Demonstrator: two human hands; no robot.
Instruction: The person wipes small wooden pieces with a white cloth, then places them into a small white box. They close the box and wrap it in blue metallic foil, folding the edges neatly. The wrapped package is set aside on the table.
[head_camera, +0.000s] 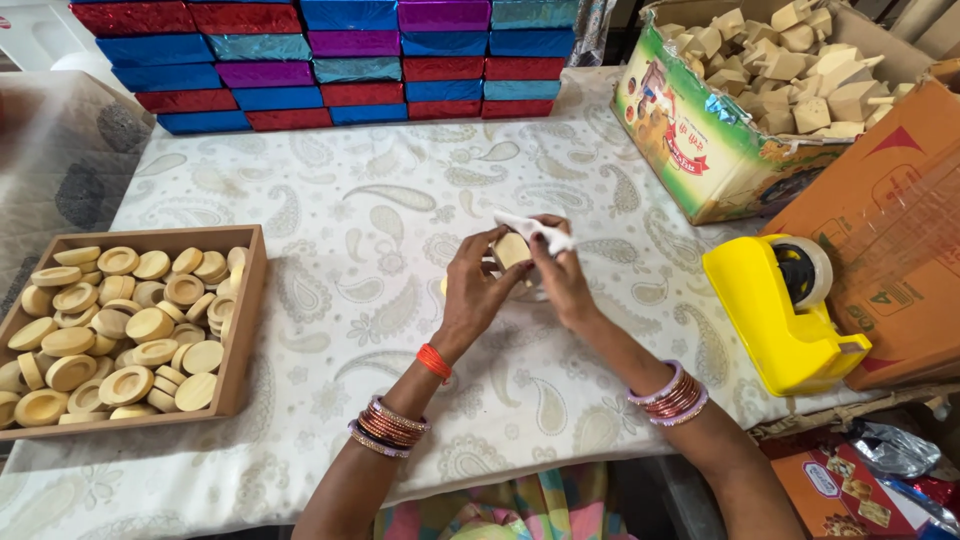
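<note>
Both hands meet over the middle of the table. My left hand (472, 287) grips a small pale wooden piece (512, 248) from the left side. My right hand (560, 275) holds the same piece from the right and pinches a small white scrap, paper or cloth (535, 229), against its top. A clear plastic wrapper seems to lie under the hands, but I cannot tell for sure. Bangles sit on both wrists.
A wooden tray (247, 320) of round wooden discs sits at the left. A yellow tape dispenser (775, 305) stands at the right beside cardboard boxes (700, 150), one filled with wooden pieces. Stacked shiny coloured boxes (330, 60) line the far edge. A paisley cloth (330, 210) covers the table.
</note>
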